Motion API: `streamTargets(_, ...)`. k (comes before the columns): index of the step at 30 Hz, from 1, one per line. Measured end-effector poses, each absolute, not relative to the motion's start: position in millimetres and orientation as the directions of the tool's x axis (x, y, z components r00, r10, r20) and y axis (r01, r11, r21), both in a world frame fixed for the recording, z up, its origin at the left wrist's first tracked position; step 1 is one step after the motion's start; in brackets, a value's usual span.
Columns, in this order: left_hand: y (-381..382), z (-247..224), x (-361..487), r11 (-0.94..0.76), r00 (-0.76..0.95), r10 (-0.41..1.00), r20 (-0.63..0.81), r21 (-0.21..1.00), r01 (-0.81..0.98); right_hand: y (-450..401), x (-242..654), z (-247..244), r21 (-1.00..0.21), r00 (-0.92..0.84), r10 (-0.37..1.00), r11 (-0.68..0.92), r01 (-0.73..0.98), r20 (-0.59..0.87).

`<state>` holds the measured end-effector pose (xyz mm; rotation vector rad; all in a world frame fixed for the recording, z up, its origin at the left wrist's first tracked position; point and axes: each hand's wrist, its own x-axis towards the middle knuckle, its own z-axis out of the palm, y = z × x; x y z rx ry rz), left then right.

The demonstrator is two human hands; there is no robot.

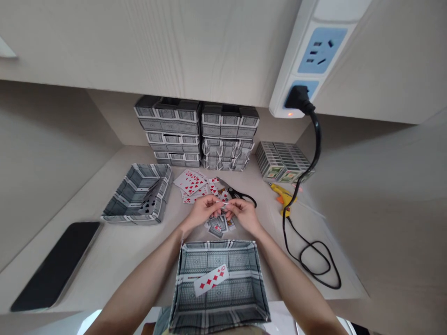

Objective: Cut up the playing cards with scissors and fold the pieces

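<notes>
My left hand (206,209) and my right hand (243,213) meet over the middle of the desk, fingertips pinching a small piece of playing card (223,204) between them. Below the fingers lie several cut card pieces (217,225), some face down. Loose playing cards (192,182) are spread just beyond my left hand. Black-handled scissors (240,194) rest right behind my right hand, blades pointing away to the left. Between my forearms, close to my body, sits an open box made of cards (219,309), with a cut strip of a diamond card (211,280) inside.
At left stand another card box (132,217) holding some cards and a black phone (57,267). Stacked card boxes (174,125) line the back, beside packed card decks (284,160). A yellow glue gun (283,197) lies right, its black cord (317,139) running by a power strip (314,60).
</notes>
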<state>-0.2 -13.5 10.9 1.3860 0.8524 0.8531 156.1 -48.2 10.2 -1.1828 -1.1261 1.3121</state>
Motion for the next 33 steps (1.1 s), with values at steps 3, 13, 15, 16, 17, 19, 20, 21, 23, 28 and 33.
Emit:
streamTargets(3,-14,12,-2,0.025,0.477,0.879,-0.028,1.0,0.013,-48,157,13,-0.992,-0.081,0.993,-0.088,-0.093,-0.08)
streamTargets(13,-11,9,-6,-0.063,0.477,0.879,-0.019,0.986,0.154,-53,160,3,-0.966,-0.152,0.988,0.052,0.254,0.014)
streamTargets(15,-12,9,-6,-0.104,0.479,0.878,0.007,0.979,0.176,-55,161,6,-0.885,-0.188,0.974,0.198,0.421,0.129)
streamTargets(16,-12,9,-6,-0.137,0.479,0.877,0.031,0.972,0.189,-56,162,8,-0.838,-0.216,0.96,0.263,0.478,0.178)
streamTargets(17,-13,9,-6,-0.179,0.479,0.876,0.059,0.962,0.207,-57,162,10,-0.796,-0.248,0.945,0.317,0.516,0.215)
streamTargets(19,-15,10,-6,-0.272,0.484,0.866,0.121,0.928,0.254,-57,163,14,-0.739,-0.302,0.919,0.386,0.552,0.254)
streamTargets(20,-16,11,-6,-0.313,0.491,0.859,0.146,0.908,0.277,-57,163,15,-0.726,-0.317,0.912,0.402,0.559,0.261)
streamTargets(21,-17,12,-6,-0.345,0.501,0.85,0.163,0.891,0.295,-56,164,16,-0.72,-0.322,0.91,0.406,0.562,0.262)
streamTargets(23,-17,14,-7,-0.379,0.52,0.836,0.175,0.87,0.315,-55,166,14,-0.718,-0.312,0.914,0.398,0.571,0.259)
streamTargets(28,-17,17,-8,-0.424,0.552,0.81,0.197,0.848,0.319,-53,168,8,-0.688,-0.296,0.92,0.388,0.612,0.256)
streamTargets(33,-19,16,-6,-0.345,0.517,0.845,0.137,0.878,0.331,-54,166,6,-0.686,-0.287,0.923,0.382,0.619,0.255)
